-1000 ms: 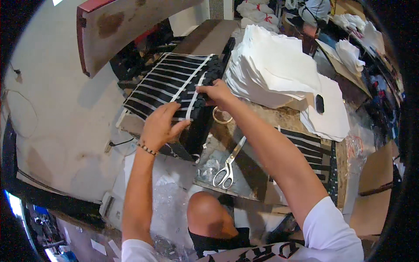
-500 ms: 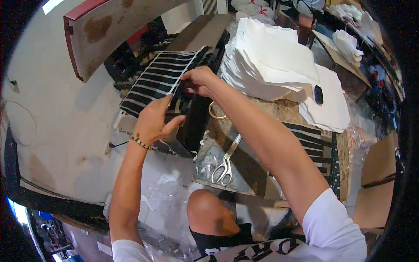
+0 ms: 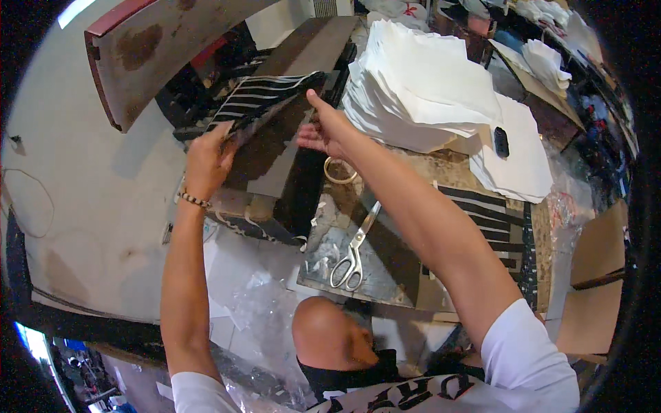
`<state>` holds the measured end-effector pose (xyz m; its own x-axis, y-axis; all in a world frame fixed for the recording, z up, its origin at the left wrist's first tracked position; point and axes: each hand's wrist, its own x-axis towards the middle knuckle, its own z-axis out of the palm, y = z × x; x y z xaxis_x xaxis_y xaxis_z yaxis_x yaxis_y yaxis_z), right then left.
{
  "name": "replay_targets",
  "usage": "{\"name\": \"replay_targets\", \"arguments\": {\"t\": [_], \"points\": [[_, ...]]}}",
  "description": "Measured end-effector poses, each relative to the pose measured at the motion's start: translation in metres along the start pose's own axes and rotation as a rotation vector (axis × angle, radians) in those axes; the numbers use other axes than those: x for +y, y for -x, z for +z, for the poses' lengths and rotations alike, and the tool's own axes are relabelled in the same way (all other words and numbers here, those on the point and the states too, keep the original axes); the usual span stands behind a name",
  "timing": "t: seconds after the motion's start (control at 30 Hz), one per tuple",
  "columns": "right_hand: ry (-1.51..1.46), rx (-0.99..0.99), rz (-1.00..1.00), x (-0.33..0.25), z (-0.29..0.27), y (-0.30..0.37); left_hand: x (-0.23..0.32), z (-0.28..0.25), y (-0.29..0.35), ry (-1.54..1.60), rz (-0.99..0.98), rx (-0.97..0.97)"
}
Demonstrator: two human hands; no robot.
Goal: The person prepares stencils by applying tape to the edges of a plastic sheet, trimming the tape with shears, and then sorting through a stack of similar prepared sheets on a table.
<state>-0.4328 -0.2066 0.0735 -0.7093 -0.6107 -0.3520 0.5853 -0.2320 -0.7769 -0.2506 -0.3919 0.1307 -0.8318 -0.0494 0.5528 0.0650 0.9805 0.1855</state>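
A black fabric piece with white stripes lies partly folded up over a long brown board. My left hand is closed on its near left edge and lifts it off the board. My right hand is open just right of the fabric, thumb raised and fingers apart, with nothing in it. Whether its thumb touches the fabric's corner I cannot tell. Below my right forearm, a tape ring and metal scissors lie on the worktable.
A tall stack of white sheets stands at the back right, with a small black object on the sheets beside it. More striped pieces lie on the table right of my forearm. A red-edged panel juts in at upper left. Cardboard boxes stand far right.
My left hand has moved left and back, peeling the striped fabric up and baring the board's near end. My right hand has let go of the fabric's edge and spread its fingers.
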Motion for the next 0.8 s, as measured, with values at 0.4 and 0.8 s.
{"name": "replay_targets", "arguments": {"t": [0.4,0.8], "points": [[-0.514,-0.208,0.027,-0.003,-0.037,0.034,0.062,-0.031,0.116,-0.1,0.24,0.103],[0.016,-0.48,0.39,-0.039,-0.061,-0.001,0.059,0.07,0.202,0.317,-0.686,1.039]]}}
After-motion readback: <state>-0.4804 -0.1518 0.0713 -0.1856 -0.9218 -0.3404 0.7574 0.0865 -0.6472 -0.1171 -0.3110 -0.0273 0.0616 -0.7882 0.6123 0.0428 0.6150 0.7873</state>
